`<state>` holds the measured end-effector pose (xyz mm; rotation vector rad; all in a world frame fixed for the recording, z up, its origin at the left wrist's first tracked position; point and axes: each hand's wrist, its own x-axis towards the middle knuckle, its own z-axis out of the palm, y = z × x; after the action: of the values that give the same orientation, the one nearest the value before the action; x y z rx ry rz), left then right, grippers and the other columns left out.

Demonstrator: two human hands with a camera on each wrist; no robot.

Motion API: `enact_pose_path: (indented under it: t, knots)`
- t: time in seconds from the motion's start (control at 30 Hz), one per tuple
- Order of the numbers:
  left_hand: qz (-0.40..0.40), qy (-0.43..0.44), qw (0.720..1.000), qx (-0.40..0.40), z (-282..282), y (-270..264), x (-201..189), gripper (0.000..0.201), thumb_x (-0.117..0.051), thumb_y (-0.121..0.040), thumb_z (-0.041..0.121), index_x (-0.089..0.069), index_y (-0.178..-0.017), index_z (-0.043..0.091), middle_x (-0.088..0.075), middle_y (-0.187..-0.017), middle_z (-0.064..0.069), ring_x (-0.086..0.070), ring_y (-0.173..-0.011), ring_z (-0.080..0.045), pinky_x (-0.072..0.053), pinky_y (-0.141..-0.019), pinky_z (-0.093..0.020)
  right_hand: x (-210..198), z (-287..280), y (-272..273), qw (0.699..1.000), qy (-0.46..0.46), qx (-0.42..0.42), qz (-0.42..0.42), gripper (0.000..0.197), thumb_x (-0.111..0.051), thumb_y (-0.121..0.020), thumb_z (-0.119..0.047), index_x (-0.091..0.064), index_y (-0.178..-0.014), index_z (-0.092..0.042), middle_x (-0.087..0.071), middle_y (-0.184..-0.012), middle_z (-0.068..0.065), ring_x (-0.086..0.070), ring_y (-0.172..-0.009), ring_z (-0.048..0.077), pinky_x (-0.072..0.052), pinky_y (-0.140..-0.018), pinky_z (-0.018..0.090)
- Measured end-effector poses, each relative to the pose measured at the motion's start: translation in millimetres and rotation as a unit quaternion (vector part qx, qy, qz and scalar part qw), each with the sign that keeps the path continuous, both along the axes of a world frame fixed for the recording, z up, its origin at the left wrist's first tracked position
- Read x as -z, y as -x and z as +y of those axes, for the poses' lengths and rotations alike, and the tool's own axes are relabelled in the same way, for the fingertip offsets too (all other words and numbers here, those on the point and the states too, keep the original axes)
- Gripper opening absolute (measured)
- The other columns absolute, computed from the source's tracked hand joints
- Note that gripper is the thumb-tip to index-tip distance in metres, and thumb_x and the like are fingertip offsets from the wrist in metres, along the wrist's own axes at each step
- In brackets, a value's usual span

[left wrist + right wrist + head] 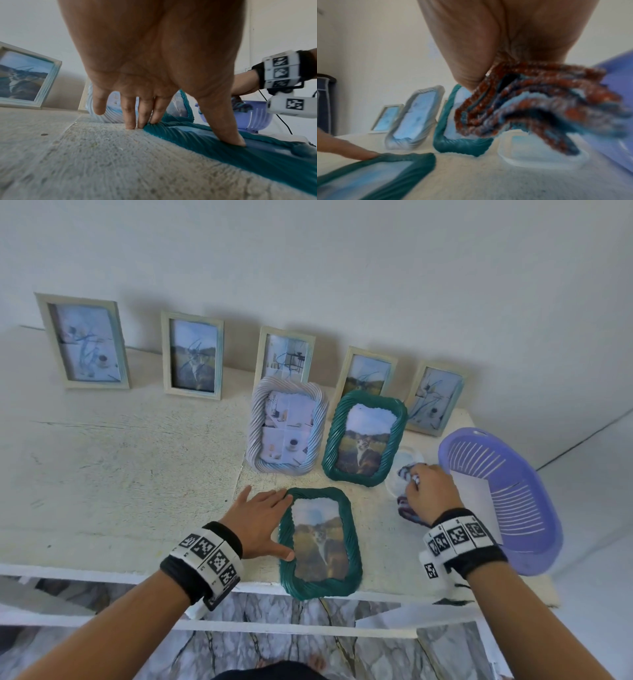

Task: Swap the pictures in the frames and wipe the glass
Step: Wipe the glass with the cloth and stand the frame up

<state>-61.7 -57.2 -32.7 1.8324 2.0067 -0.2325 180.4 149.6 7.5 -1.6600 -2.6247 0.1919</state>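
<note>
My left hand [261,520] lies flat with straight fingers on the table [137,474], thumb pressed on the left rim of the green frame lying flat [320,542] at the near edge, fingertips touching its top-left corner; that grip is loose, nothing clasped. This frame holds a picture of a cat in a field. My right hand [432,494] has its grip curled round a bunched multicoloured cloth [539,105], red, blue and teal threads, held over a clear glass pane [542,152] that lies bare on the table just beside the purple basket [513,474]. Whether the cloth touches the pane I cannot tell. The basket sits tilted at the table's right end; I can see white paper [476,498] lying against its inner side.

Behind the flat frame, a standing green frame [364,438] holds the same cat picture, and a pale twisted frame [287,424] beside it holds a collage with cups. Five plain pale frames [191,354] lean along the wall, each with a picture inside.
</note>
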Motion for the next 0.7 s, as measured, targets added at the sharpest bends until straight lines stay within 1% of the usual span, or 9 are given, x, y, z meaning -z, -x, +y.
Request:
enact_pose_path:
  t: [0.07,0.13,0.27,0.33,0.4,0.47,0.53,0.63,0.7]
  knots:
    - [0.000,0.002,1.000,-0.004,0,0,1,0.111,-0.049,-0.077,0.079,0.001,-0.155,0.018,0.003,-0.163,-0.001,-0.005,-0.150,-0.018,0.000,-0.120,-0.050,1,12,11,1.000,-0.016,-0.001,-0.023,0.029,-0.050,-0.091,-0.017,-0.059,-0.113,0.000,-0.055,-0.115,0.022,-0.054,-0.101,0.038,-0.041,-0.089,0.040]
    - [0.000,0.006,1.000,-0.007,0,-1,1,0.111,-0.049,-0.077,0.079,0.002,-0.155,0.019,0.003,-0.163,0.000,-0.005,-0.150,-0.017,0.000,-0.121,-0.050,3,22,19,0.999,-0.020,0.004,-0.026,0.031,-0.050,-0.090,-0.019,-0.058,-0.114,-0.001,-0.053,-0.118,0.021,-0.052,-0.102,0.039,-0.040,-0.092,0.041]
    - [-0.001,0.006,1.000,-0.008,1,-1,1,0.111,-0.049,-0.076,0.079,0.002,-0.155,0.019,0.004,-0.163,0.000,-0.004,-0.150,-0.017,0.001,-0.121,-0.049,12,35,28,0.999,0.034,0.006,-0.002,0.037,-0.049,-0.091,-0.020,-0.054,-0.126,-0.005,-0.046,-0.132,0.020,-0.050,-0.111,0.042,-0.042,-0.097,0.043]
    - [-0.007,0.003,1.000,-0.012,0,0,2,0.112,-0.050,-0.076,0.080,0.002,-0.155,0.020,0.005,-0.163,0.001,-0.004,-0.150,-0.016,0.001,-0.121,-0.049,18,38,29,0.998,0.059,-0.004,-0.009,0.042,-0.050,-0.091,-0.015,-0.049,-0.133,-0.007,-0.043,-0.137,0.018,-0.048,-0.116,0.042,-0.041,-0.100,0.042]
    - [-0.014,0.000,1.000,-0.017,0,0,3,0.113,-0.050,-0.074,0.080,0.002,-0.155,0.021,0.005,-0.163,0.003,-0.003,-0.150,-0.015,0.001,-0.121,-0.048,22,38,29,0.998,0.064,-0.005,0.005,0.049,-0.051,-0.090,-0.012,-0.044,-0.138,-0.009,-0.040,-0.140,0.017,-0.049,-0.118,0.041,-0.041,-0.100,0.042]
    - [-0.019,-0.003,1.000,-0.021,-2,1,5,0.114,-0.049,-0.072,0.081,0.003,-0.155,0.022,0.006,-0.163,0.003,-0.002,-0.150,-0.014,0.002,-0.120,-0.047,25,35,27,0.998,0.058,-0.003,0.027,0.053,-0.052,-0.089,-0.012,-0.039,-0.140,-0.011,-0.039,-0.140,0.017,-0.048,-0.118,0.041,-0.041,-0.100,0.042]
    - [-0.026,-0.008,0.999,-0.028,-3,0,6,0.112,-0.050,-0.074,0.080,0.003,-0.155,0.023,0.006,-0.163,0.004,-0.001,-0.150,-0.013,0.002,-0.121,-0.046,25,26,23,0.998,0.040,-0.004,0.041,0.052,-0.051,-0.089,-0.015,-0.037,-0.140,-0.011,-0.038,-0.139,0.018,-0.046,-0.120,0.042,-0.042,-0.100,0.043]
    - [-0.042,-0.027,0.997,-0.052,-7,-2,7,0.108,-0.054,-0.076,0.076,-0.002,-0.155,0.024,-0.001,-0.163,0.003,-0.006,-0.149,-0.016,-0.003,-0.121,-0.044,17,-4,14,0.999,-0.028,-0.014,0.040,0.044,-0.049,-0.090,-0.020,-0.044,-0.133,-0.009,-0.044,-0.131,0.018,-0.046,-0.115,0.039,-0.041,-0.097,0.044]
    - [-0.047,-0.052,0.995,-0.076,-11,-7,5,0.103,-0.058,-0.076,0.073,-0.010,-0.154,0.026,-0.013,-0.162,0.002,-0.016,-0.147,-0.020,-0.013,-0.120,-0.042,12,-35,9,0.996,-0.062,-0.020,0.062,0.036,-0.049,-0.091,-0.022,-0.052,-0.123,-0.008,-0.052,-0.121,0.017,-0.048,-0.108,0.035,-0.042,-0.090,0.041]
